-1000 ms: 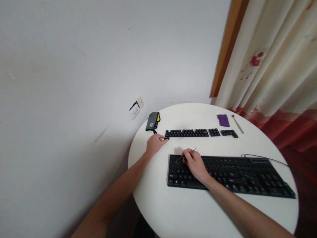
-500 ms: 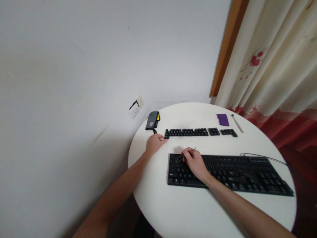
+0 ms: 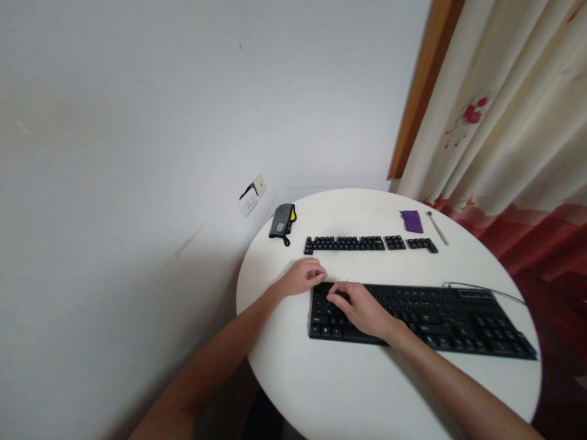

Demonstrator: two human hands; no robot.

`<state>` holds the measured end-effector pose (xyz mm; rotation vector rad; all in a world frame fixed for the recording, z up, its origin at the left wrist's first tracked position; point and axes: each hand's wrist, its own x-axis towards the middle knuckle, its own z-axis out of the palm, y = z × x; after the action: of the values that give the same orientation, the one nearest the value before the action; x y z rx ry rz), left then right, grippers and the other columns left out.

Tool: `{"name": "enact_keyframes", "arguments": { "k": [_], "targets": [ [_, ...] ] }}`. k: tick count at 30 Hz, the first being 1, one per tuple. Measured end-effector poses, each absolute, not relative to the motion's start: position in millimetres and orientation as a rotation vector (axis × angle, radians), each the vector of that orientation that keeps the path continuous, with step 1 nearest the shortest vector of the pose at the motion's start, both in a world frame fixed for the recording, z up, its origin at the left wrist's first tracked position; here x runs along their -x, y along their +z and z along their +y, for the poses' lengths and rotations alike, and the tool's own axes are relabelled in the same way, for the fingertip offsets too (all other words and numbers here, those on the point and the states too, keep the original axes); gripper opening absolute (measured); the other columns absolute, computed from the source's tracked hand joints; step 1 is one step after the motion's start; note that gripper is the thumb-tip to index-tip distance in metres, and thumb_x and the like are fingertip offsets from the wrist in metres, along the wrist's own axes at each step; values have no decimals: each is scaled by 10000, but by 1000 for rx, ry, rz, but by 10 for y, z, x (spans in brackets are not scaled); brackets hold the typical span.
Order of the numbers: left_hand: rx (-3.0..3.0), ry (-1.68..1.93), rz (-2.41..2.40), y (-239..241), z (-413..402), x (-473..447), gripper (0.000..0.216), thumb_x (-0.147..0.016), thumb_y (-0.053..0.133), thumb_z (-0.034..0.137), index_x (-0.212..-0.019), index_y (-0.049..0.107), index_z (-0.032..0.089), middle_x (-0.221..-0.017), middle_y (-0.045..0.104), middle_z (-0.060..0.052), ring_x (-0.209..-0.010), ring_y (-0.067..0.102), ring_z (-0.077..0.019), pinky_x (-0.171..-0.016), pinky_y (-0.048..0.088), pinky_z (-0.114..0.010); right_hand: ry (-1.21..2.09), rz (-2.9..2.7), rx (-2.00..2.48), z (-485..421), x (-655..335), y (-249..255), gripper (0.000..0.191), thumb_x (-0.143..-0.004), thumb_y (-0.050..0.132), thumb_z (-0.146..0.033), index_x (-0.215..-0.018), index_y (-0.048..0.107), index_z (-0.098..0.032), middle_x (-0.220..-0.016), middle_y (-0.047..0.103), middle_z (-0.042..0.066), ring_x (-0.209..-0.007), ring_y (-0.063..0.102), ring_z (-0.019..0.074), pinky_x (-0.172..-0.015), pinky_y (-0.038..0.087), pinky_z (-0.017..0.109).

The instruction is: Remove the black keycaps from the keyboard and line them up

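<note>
A black keyboard (image 3: pixel 440 324) lies across the white table, with many keycaps gone from its upper rows. Over its left part is my right hand (image 3: pixel 358 305), closed around a thin wire keycap puller (image 3: pixel 329 307) whose loops point down at the keys. My left hand (image 3: pixel 302 277) is at the keyboard's upper left corner with its fingers curled together; whether anything is between them is hidden. Behind both hands, removed black keycaps (image 3: pixel 346 244) stand in rows, grouped in blocks.
At the back left of the round table (image 3: pixel 389 397) lies a grey pouch (image 3: pixel 280 221) with a yellow patch. A purple cloth (image 3: pixel 412 221) and a slim stick (image 3: pixel 439 230) lie back right. The keyboard's cable (image 3: pixel 486 291) runs off to the right. A wall (image 3: pixel 206 153) borders the left.
My left hand has left the end of the keycap rows and come toward me, to the keyboard's corner. My right hand has lowered slightly, tilting the puller down over the keys.
</note>
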<state>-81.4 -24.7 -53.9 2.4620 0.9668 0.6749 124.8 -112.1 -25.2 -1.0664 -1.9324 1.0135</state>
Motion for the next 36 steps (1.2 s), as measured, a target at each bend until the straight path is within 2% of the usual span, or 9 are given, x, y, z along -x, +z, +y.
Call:
{"name": "enact_keyframes", "arguments": {
  "k": [6, 18, 23, 29, 33, 36],
  "targets": [
    [-2494, 523, 838, -522, -283, 771, 162, -850, 595, 308, -911, 720, 225, -827, 647, -35, -784, 602, -159, -727, 455, -247, 995, -2026, 1026, -1110, -1250, -237, 207, -900, 537, -314, -841, 700, -200, -855, 714, 48, -811, 638, 214, -774, 429, 294],
    [-2530, 504, 796, -598, -228, 803, 175, -845, 609, 309, -935, 706, 194, -845, 643, -28, -758, 592, -136, -702, 441, -226, 786, -2258, 1064, -1132, -1146, -340, 247, -940, 499, -327, -884, 678, -166, -952, 698, 85, -888, 638, 204, -826, 422, 276],
    [-2519, 511, 782, -580, -229, 800, 185, -834, 620, 324, -923, 697, 181, -835, 638, -27, -759, 592, -139, -694, 436, -223, 847, -2061, 1180, -1084, -1137, -400, 313, -964, 421, -315, -789, 640, -177, -786, 689, 46, -755, 627, 187, -722, 414, 266],
    [-2480, 520, 768, -547, -250, 789, 178, -872, 567, 292, -902, 696, 173, -814, 624, -29, -736, 572, -136, -700, 438, -232, 1042, -1759, 1246, -977, -1134, -529, 373, -953, 411, -376, -713, 610, -171, -548, 570, -12, -547, 552, 147, -584, 397, 237],
    [-2375, 701, 802, -465, -221, 743, 279, -944, 465, 308, -928, 695, 151, -852, 643, -64, -797, 577, -157, -744, 449, -266, 1027, -1636, 1190, -895, -1226, -485, 378, -944, 425, -381, -689, 608, -171, -560, 564, -18, -552, 542, 135, -599, 400, 233],
    [-2285, 757, 774, -350, -202, 631, 250, -914, 538, 335, -1008, 674, 147, -925, 654, -74, -825, 582, -161, -761, 462, -276, 888, -1548, 1201, -838, -1349, -387, 393, -945, 423, -389, -674, 606, -172, -571, 555, -15, -576, 539, 138, -628, 401, 241]
  ]
}}
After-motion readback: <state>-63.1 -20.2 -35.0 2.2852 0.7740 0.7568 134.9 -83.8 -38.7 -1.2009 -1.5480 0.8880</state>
